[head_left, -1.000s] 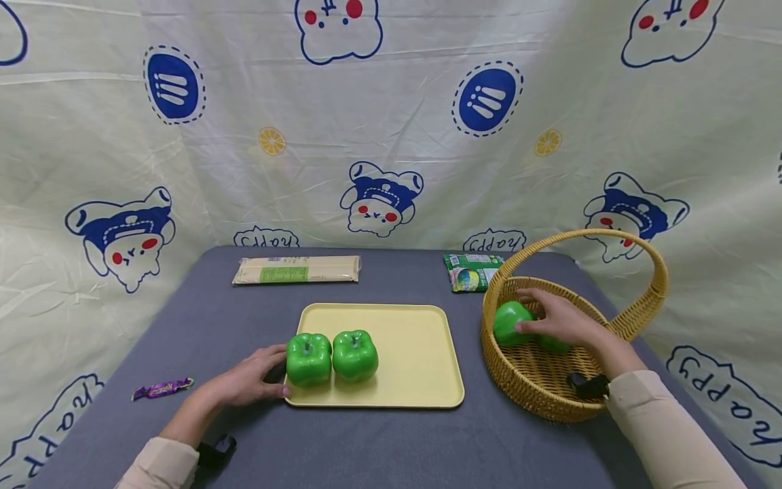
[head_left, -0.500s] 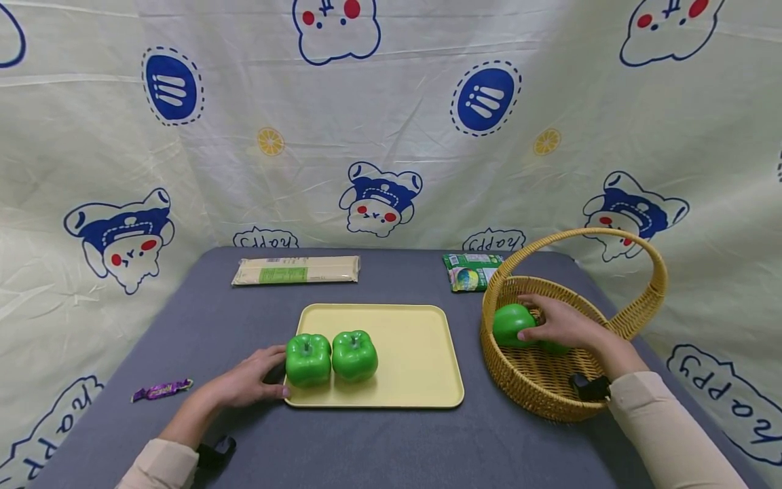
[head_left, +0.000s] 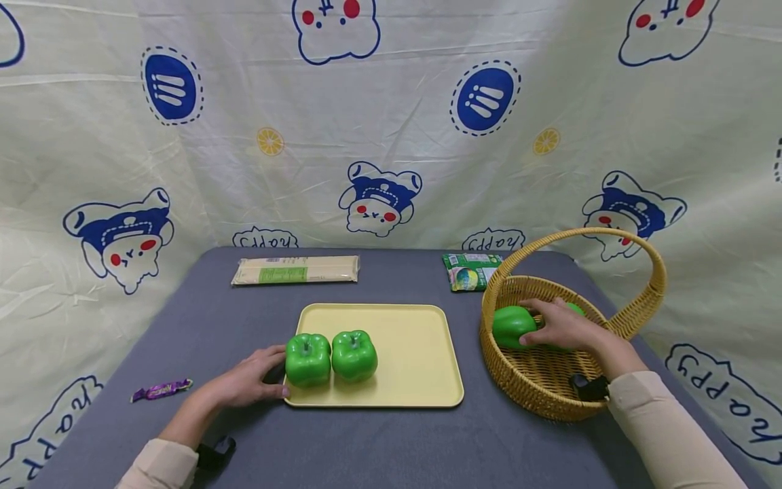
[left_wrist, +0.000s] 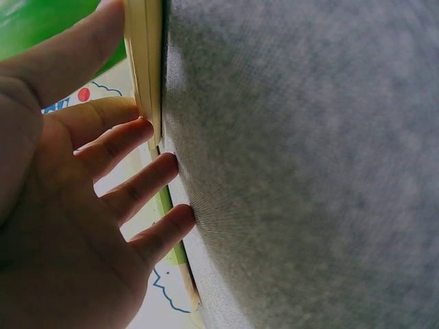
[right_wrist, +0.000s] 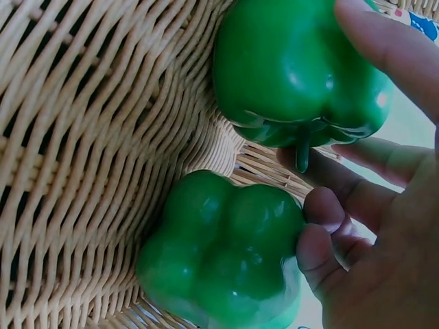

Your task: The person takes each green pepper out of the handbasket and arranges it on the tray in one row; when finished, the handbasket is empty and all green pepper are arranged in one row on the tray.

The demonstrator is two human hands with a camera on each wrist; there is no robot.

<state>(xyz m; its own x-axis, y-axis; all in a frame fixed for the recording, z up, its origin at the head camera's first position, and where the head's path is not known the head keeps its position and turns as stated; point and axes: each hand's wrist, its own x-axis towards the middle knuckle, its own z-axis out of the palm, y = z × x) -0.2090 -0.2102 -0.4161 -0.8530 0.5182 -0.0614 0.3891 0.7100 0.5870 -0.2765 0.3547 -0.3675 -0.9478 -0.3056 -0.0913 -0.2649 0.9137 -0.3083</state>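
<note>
Two glossy green bell peppers (head_left: 308, 361) (head_left: 354, 356) stand side by side on the left half of a pale yellow tray (head_left: 415, 360). My left hand (head_left: 252, 379) is at the tray's left edge, its fingers spread and fairly straight, with fingertips at the rim in the left wrist view. My right hand (head_left: 565, 326) reaches inside a wicker basket (head_left: 519, 387). Its thumb and index finger are around one green bell pepper (right_wrist: 295, 68), stem towards the palm. The curled other fingers touch a second green bell pepper (right_wrist: 219, 253), mostly hidden by the hand in the head view.
A long beige packet with a green label (head_left: 296, 270) lies at the back left. Behind the basket is a green snack packet (head_left: 470, 272), partly covered by the basket's arched handle (head_left: 656, 285). A purple wrapped candy (head_left: 161, 390) lies at the left.
My right hand has shifted slightly right and nearer inside the basket. The second pepper there now shows beyond the knuckles. The left hand and the tray peppers stay put.
</note>
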